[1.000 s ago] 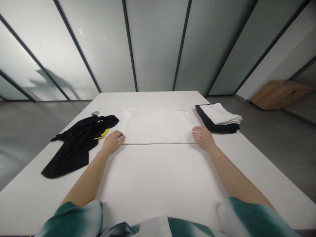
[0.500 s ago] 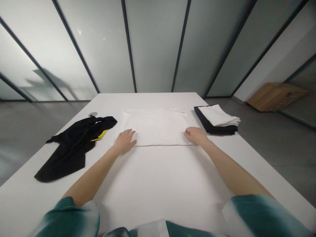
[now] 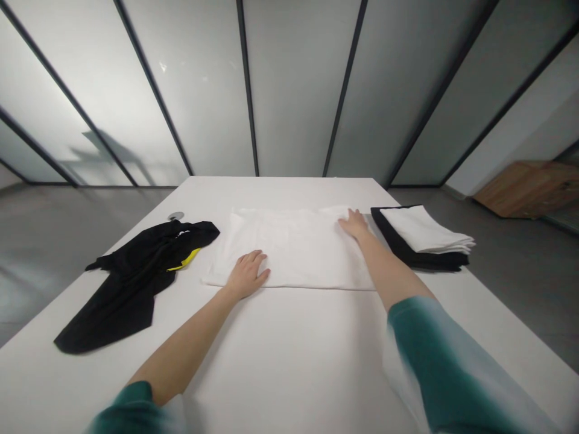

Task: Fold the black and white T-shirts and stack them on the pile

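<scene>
A white cloth (image 3: 298,250) lies flat in a wide rectangle across the middle of the table. My left hand (image 3: 248,274) rests on its near edge, left of the middle, with the fingers spread. Toward the cloth's far right corner, my right hand (image 3: 354,224) lies on the fabric, fingers apart and holding nothing. Left of the cloth is a crumpled black garment (image 3: 131,283) with a yellow part (image 3: 185,260) showing. Folded white cloths (image 3: 420,229) sit on folded black fabric (image 3: 434,260) to the right.
The white table (image 3: 289,355) narrows toward a frosted glass wall with dark frames. A small round grey disc (image 3: 176,216) lies by the table's left edge, behind the black garment. A wooden cabinet (image 3: 529,188) stands on the floor at the right.
My right hand has moved from the cloth's near right edge to its far right corner, and its fingers have opened. My left hand has shifted slightly right along the near edge. The view has shifted slightly.
</scene>
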`<state>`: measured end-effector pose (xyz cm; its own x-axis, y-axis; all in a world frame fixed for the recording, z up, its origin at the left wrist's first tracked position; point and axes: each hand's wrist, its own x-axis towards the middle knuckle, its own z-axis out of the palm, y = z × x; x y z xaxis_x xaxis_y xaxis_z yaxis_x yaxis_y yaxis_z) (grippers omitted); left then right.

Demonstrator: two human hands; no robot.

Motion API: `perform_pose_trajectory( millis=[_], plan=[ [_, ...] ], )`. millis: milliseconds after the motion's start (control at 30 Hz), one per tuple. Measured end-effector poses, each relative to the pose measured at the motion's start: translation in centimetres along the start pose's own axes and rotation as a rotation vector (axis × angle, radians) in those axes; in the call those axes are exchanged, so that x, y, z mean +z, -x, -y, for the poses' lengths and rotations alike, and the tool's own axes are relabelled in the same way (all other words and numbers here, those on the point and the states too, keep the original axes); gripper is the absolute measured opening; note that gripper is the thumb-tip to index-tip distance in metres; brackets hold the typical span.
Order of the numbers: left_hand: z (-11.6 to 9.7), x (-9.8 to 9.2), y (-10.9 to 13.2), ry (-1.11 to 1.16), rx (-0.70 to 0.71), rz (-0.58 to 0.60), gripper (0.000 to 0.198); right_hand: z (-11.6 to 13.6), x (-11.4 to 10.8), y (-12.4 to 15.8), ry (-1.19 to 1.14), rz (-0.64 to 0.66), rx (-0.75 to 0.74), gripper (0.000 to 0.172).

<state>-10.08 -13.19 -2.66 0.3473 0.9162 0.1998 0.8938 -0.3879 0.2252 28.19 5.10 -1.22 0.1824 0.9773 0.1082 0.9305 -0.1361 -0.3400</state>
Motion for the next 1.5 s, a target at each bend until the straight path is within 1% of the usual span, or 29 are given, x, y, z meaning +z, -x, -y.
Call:
perform_pose_trajectory(
  millis=[67, 100, 200, 333, 467, 533, 633, 733, 800, 867, 1000, 1100, 1167, 1233, 1267, 1333, 1367, 1400, 1433, 1500],
  plan=[
    [-0.2, -0.1, 0.0, 0.006, -0.004, -0.001, 0.044, -0.9, 0.3, -0.7, -0.059, -0.072, 0.099, 0.071],
    [-0.3, -0.2, 0.0, 0.009, -0.008, 0.0, 0.044, -1.2, 0.4, -0.7, -0.07, -0.088, 0.11, 0.072],
    [-0.5, -0.3, -0.1, 0.014, -0.015, 0.017, 0.045, -1.9, 0.6, 1.0, -0.033, -0.089, 0.042, 0.07],
    [-0.4, -0.2, -0.2, 0.017, -0.014, 0.016, 0.046, -2.0, 0.2, 5.7, 0.052, -0.06, -0.139, 0.064],
    [-0.3, 0.0, -0.3, -0.011, -0.019, 0.022, 0.049, -1.8, -0.5, 11.6, 0.141, 0.035, -0.289, 0.058],
    [-0.4, 0.1, -0.4, -0.044, -0.038, 0.047, 0.052, -1.4, -0.7, 14.7, 0.176, 0.079, -0.307, 0.058],
    [-0.6, 0.2, -0.5, -0.097, -0.07, 0.096, 0.057, -0.8, -0.4, 18.5, 0.224, 0.129, -0.254, 0.063],
    [-0.7, 0.3, -0.5, -0.125, -0.091, 0.121, 0.06, -0.5, 0.1, 20.3, 0.267, 0.158, -0.215, 0.069],
    [-0.7, 0.3, -0.6, -0.131, -0.096, 0.139, 0.061, -0.6, 0.4, 20.2, 0.282, 0.173, -0.217, 0.071],
    [-0.6, 0.4, -0.7, -0.132, -0.099, 0.158, 0.062, -0.9, 0.5, 19.2, 0.285, 0.182, -0.246, 0.07],
    [-0.8, 0.2, -0.4, -0.109, -0.107, 0.197, 0.068, -2.1, 0.4, 15.6, 0.274, 0.204, -0.346, 0.061],
    [-1.9, -0.2, 0.4, -0.085, -0.084, 0.234, 0.073, -2.9, 0.1, 12.6, 0.263, 0.208, -0.378, 0.057],
    [-2.9, -0.8, 0.7, -0.073, -0.049, 0.287, 0.075, -3.3, -0.1, 10.6, 0.256, 0.174, -0.332, 0.057],
    [-3.8, -1.6, 0.4, -0.041, 0.008, 0.361, 0.074, -3.4, -0.4, 9.0, 0.227, 0.088, -0.212, 0.058],
    [-4.1, -2.0, -0.2, -0.003, 0.049, 0.398, 0.072, -3.3, -0.5, 8.4, 0.196, 0.03, -0.137, 0.059],
    [-4.0, -2.6, -2.2, 0.146, 0.143, 0.443, 0.064, -2.8, -0.6, 7.9, 0.096, -0.075, -0.02, 0.059],
    [-3.6, -2.8, -3.6, 0.244, 0.179, 0.431, 0.059, -2.4, -0.6, 8.1, 0.026, -0.112, 0.008, 0.06],
    [-3.1, -2.9, -5.1, 0.345, 0.195, 0.391, 0.054, -1.9, -0.6, 8.6, -0.062, -0.136, 0.023, 0.06],
    [-2.5, -2.8, -6.7, 0.419, 0.174, 0.303, 0.049, -1.5, -0.4, 9.4, -0.174, -0.153, 0.035, 0.061],
    [-1.2, -2.4, -10.0, 0.427, 0.032, 0.088, 0.043, -0.5, 0.1, 12.0, -0.469, -0.167, 0.101, 0.062]
  ],
)
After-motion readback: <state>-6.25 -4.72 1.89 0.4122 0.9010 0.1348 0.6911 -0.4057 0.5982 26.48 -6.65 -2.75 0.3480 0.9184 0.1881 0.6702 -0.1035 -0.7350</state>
